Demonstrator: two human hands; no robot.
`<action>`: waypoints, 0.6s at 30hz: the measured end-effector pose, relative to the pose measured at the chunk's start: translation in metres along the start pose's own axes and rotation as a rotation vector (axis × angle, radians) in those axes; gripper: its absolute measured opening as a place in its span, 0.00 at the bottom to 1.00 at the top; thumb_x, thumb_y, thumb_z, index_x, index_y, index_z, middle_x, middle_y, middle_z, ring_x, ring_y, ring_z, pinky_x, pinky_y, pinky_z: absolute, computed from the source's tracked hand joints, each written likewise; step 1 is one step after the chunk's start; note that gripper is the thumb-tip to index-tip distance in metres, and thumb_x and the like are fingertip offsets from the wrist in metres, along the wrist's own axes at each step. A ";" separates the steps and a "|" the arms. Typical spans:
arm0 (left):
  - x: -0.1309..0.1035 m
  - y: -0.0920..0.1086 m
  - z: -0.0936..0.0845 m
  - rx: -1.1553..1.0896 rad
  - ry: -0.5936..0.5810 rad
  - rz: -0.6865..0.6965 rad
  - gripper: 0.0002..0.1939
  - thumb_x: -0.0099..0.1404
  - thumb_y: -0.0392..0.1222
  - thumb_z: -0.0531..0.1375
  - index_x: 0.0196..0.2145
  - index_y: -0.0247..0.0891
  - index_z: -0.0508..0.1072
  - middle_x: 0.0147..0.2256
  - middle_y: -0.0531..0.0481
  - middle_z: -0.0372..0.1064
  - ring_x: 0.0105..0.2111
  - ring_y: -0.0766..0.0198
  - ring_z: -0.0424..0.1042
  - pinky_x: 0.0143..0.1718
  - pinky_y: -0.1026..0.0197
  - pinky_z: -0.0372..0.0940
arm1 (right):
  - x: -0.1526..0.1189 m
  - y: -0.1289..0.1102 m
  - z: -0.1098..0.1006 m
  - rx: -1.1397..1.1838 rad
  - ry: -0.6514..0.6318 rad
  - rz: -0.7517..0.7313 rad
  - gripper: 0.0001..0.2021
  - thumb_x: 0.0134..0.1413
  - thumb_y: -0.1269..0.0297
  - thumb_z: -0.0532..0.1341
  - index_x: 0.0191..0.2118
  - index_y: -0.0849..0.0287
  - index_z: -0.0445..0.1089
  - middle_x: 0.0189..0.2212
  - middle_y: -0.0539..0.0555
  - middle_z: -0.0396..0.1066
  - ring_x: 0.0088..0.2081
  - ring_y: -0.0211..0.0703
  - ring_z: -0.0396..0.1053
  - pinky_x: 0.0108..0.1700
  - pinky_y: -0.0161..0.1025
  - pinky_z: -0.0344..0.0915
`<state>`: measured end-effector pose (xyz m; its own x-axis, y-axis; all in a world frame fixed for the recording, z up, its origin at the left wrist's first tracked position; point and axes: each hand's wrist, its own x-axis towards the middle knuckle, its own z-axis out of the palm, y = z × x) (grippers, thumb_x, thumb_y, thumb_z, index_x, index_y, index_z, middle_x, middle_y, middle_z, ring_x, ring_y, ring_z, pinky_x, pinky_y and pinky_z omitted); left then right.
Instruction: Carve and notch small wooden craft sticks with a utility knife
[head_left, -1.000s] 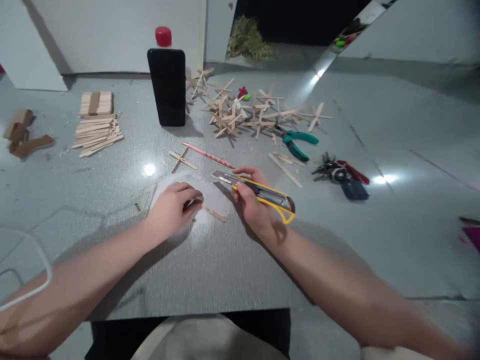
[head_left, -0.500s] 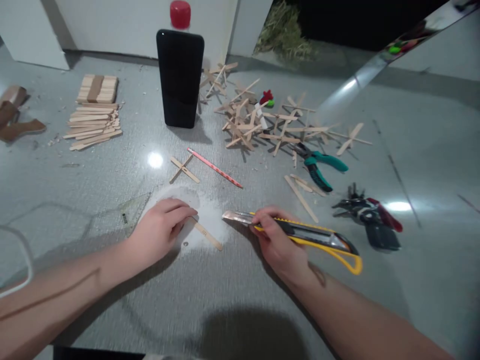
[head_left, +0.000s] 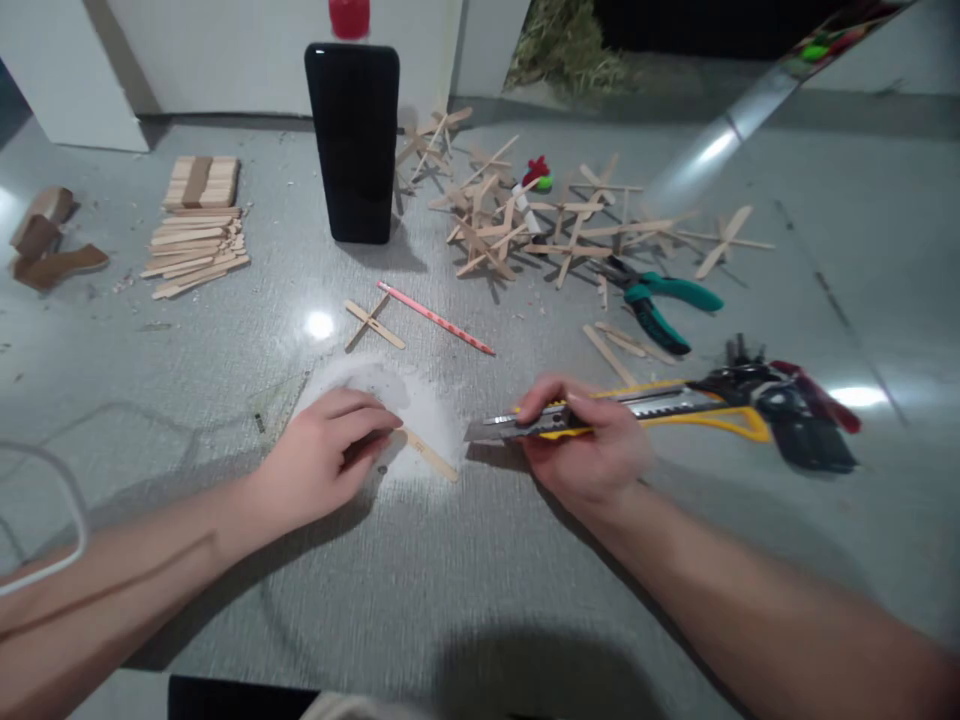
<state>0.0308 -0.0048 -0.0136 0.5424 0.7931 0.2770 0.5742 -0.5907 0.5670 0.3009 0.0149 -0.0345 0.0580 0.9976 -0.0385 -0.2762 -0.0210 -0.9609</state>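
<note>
Pale flat wooden stick (head_left: pixel 431 456), pinched by left hand (head_left: pixel 330 445), may slip if right hand (head_left: pixel 589 440), clasping yellow-black utility knife (head_left: pixel 667 404), overpresses.

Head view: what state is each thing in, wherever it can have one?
Utility knife, blade out, in right hand
Wooden stick, end held by left hand
Pliers, handles spread
Phone, upright, near side dark
Pencil, lying flat
Stick cross, lying beside the pencil
Stick bundle, band around it
Stick assemblies, heaped together
Key bunch, lying down
</note>
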 end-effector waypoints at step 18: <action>-0.006 0.006 0.009 0.287 -0.041 0.220 0.10 0.74 0.36 0.59 0.51 0.34 0.77 0.49 0.45 0.78 0.47 0.53 0.76 0.50 0.49 0.69 | 0.018 -0.001 0.002 0.005 -0.175 0.001 0.15 0.47 0.51 0.62 0.18 0.54 0.76 0.16 0.53 0.67 0.21 0.42 0.62 0.24 0.40 0.55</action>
<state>0.0364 -0.0142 -0.0190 0.6930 0.6393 0.3332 0.5865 -0.7687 0.2551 0.3005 0.0329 -0.0338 -0.1101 0.9939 0.0099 -0.2809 -0.0216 -0.9595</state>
